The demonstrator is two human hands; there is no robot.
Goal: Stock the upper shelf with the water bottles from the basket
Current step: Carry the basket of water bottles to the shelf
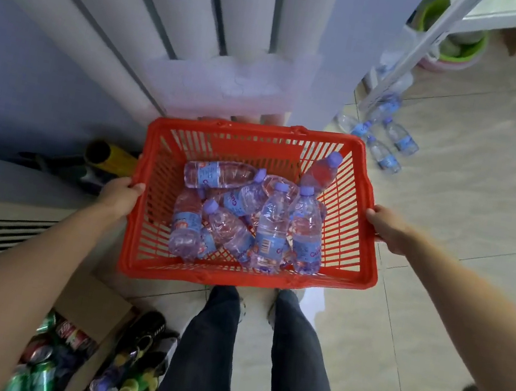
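A: Holding the red plastic basket w/ slotted sides (347,244) up over the tile floor rn. My left hand (120,194) has its fingers curled round the left rim, thumb on top. My right hand (388,227) is curled round the right rim the same way.

B: Where are the small clear plastic water bottles w/ purple caps (246,217)?

A: All inside, piled at the bottom. Most lie flat on top of each other, one leans in the far right corner. Blue labels, see-thru sides.

B: Heavy?

A: I think so, they look full, so the basket prob pulls down and they roll if I tip it. Bottles look thin and squishy, maybe slippy. I'd grab each one round the middle, at the label, not the cap.

B: And the shelf?

A: White metal shelf frame (409,57) is off to the right. More bottles (391,146) sit on the floor by its leg.
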